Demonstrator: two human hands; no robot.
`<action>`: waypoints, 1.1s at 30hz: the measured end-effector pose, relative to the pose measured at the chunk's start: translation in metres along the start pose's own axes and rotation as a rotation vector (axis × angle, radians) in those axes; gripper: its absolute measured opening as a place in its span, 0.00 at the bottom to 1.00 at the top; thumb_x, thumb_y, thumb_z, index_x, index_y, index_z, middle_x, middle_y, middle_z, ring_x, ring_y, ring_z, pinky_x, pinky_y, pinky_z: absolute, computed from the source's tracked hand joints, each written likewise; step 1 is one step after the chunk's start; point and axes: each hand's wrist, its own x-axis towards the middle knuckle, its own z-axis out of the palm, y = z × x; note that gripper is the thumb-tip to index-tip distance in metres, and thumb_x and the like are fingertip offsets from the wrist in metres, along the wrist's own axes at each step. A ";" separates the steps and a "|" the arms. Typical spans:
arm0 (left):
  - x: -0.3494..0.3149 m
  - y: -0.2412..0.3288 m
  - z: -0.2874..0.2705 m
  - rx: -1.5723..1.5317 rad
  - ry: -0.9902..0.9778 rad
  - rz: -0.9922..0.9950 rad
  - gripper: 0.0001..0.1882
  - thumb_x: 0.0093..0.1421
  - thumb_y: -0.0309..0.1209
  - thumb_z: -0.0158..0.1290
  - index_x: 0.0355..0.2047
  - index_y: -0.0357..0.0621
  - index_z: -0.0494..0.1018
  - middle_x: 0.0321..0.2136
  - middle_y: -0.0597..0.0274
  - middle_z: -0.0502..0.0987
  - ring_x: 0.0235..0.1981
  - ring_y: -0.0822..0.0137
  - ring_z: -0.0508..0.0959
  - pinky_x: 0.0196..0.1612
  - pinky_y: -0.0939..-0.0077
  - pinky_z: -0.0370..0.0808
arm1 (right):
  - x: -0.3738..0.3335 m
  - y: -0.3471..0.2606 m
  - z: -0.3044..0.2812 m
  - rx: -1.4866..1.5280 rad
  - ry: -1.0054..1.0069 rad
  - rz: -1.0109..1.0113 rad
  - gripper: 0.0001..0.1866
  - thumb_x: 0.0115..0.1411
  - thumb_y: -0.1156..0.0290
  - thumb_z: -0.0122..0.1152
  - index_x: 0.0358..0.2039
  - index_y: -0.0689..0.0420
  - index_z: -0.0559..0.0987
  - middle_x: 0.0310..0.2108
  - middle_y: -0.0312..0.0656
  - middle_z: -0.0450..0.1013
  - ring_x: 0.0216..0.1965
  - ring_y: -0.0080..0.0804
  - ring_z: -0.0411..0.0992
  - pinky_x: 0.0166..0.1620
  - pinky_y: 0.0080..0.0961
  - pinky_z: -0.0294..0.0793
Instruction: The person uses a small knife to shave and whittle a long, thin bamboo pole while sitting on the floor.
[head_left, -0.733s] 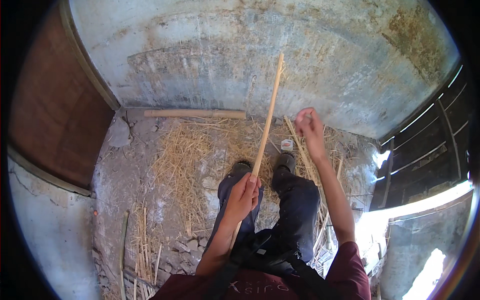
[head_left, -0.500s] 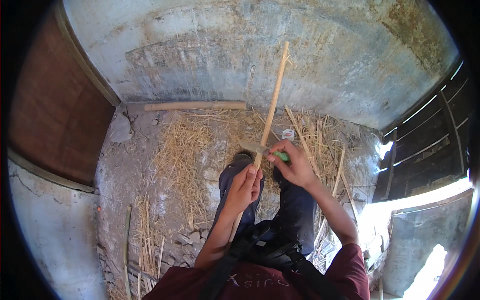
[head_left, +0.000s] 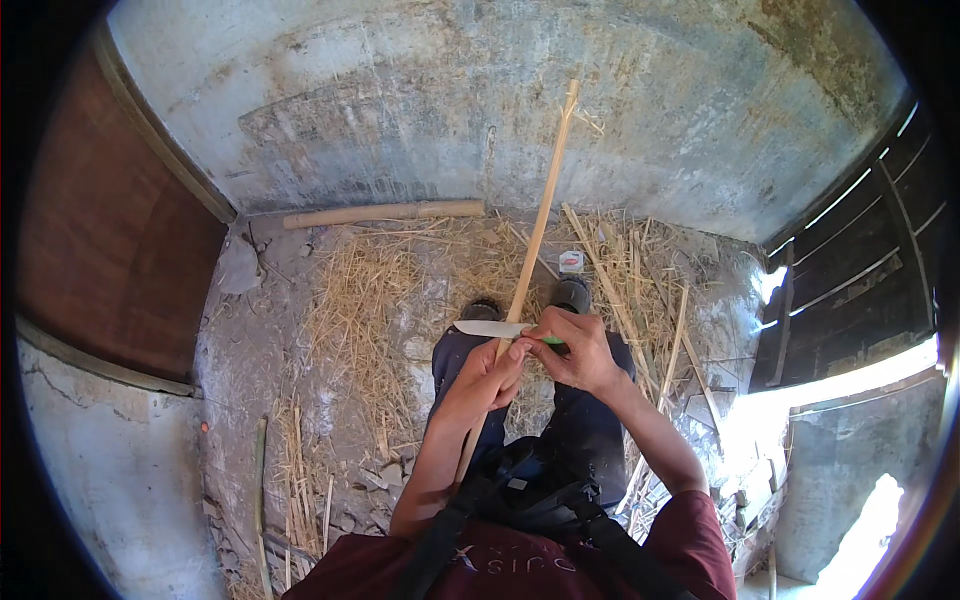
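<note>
A long, pale bamboo strip slants up and away from my lap, with thin curled shavings hanging near its far end. My left hand is closed around its lower part. My right hand grips the green handle of a knife. The knife's light blade lies across the strip and points left, just above my left fingers. The fingertips of both hands are close together beside the strip. Part of the handle is hidden by my right fingers.
Straw-like shavings cover much of the floor. A thick bamboo pole lies along the far wall. More split strips lie to the right, near a small white packet. A brown door panel stands left, dark slats right.
The knife has come down the strip toward my left hand, and its blade now shows broader. My right hand has moved closer to my left. Both feet now show more.
</note>
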 end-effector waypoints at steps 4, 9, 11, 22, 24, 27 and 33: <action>0.003 -0.005 -0.006 -0.133 -0.041 -0.051 0.22 0.79 0.50 0.48 0.54 0.44 0.72 0.18 0.80 0.52 0.15 0.84 0.52 0.16 0.85 0.50 | 0.003 -0.006 -0.002 -0.025 0.017 -0.002 0.10 0.56 0.73 0.78 0.30 0.59 0.82 0.26 0.42 0.77 0.24 0.41 0.79 0.26 0.32 0.73; 0.009 -0.004 -0.003 -0.148 -0.052 -0.084 0.17 0.78 0.48 0.51 0.51 0.49 0.72 0.18 0.80 0.53 0.13 0.84 0.51 0.15 0.84 0.49 | 0.001 0.009 0.002 0.024 0.042 0.009 0.08 0.56 0.73 0.78 0.29 0.57 0.83 0.26 0.40 0.78 0.22 0.40 0.78 0.26 0.34 0.74; 0.010 -0.007 -0.008 -0.143 -0.071 -0.080 0.15 0.78 0.46 0.52 0.51 0.49 0.72 0.18 0.80 0.53 0.13 0.84 0.52 0.15 0.84 0.49 | 0.003 0.009 0.002 -0.005 0.014 0.013 0.08 0.56 0.73 0.78 0.29 0.56 0.84 0.26 0.41 0.78 0.23 0.41 0.79 0.26 0.33 0.74; 0.014 -0.006 -0.020 -0.313 -0.179 -0.101 0.20 0.76 0.35 0.55 0.31 0.59 0.55 0.16 0.78 0.55 0.09 0.84 0.53 0.13 0.83 0.46 | 0.034 0.050 -0.028 0.016 0.172 0.243 0.07 0.61 0.76 0.74 0.30 0.60 0.82 0.28 0.43 0.82 0.28 0.33 0.82 0.33 0.32 0.77; 0.013 -0.007 -0.021 -0.310 -0.185 -0.095 0.19 0.76 0.35 0.54 0.31 0.58 0.56 0.16 0.78 0.55 0.09 0.84 0.54 0.13 0.83 0.46 | 0.030 0.041 -0.024 0.025 0.153 0.190 0.08 0.61 0.75 0.75 0.30 0.60 0.82 0.27 0.43 0.82 0.27 0.36 0.81 0.32 0.33 0.77; 0.013 -0.005 -0.017 -0.270 -0.166 -0.097 0.19 0.77 0.34 0.54 0.31 0.58 0.56 0.16 0.78 0.56 0.09 0.84 0.55 0.13 0.83 0.46 | 0.022 0.020 -0.018 -0.034 0.044 0.085 0.08 0.59 0.73 0.77 0.29 0.59 0.83 0.26 0.42 0.79 0.25 0.40 0.79 0.29 0.33 0.74; 0.012 -0.004 -0.018 -0.275 -0.182 -0.101 0.20 0.76 0.33 0.54 0.30 0.59 0.55 0.16 0.78 0.56 0.09 0.84 0.54 0.12 0.82 0.45 | 0.027 0.013 -0.015 -0.084 0.002 0.043 0.11 0.57 0.73 0.80 0.29 0.60 0.82 0.24 0.42 0.77 0.24 0.39 0.79 0.28 0.32 0.73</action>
